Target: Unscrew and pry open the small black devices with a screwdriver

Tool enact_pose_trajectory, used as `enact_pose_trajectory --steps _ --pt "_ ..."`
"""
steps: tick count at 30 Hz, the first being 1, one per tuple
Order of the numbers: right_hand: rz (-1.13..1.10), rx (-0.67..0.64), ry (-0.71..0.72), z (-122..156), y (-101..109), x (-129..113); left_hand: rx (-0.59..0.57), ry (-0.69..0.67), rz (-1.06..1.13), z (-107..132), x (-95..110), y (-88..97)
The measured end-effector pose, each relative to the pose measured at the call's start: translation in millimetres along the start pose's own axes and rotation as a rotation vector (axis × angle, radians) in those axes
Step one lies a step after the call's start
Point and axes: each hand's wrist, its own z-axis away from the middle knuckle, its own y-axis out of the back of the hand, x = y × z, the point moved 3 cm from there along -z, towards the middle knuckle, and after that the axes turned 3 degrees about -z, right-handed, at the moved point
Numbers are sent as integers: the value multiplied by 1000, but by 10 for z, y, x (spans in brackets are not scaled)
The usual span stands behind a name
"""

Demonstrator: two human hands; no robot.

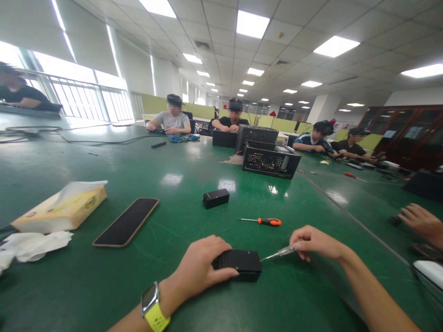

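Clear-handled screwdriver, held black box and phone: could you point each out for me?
Clear-handled screwdriver (284,251), head view: on its handle.
Held black box (246,261), head view: on its upper face.
Phone (126,222), head view: middle of its dark screen.

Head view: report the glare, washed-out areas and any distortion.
Head view: ceiling lights leave white reflections on the green table; head view, left: windows look washed out; head view, edges: wide-angle stretching shows; head view, foreground: the left hand and the black box it holds look fairly clear.
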Motion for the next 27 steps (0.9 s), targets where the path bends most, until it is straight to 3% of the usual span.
enact_pose_trajectory --steps 27 --pt "-102 -96 -63 20 -3 122 11 4 -18 -6 -7 1"
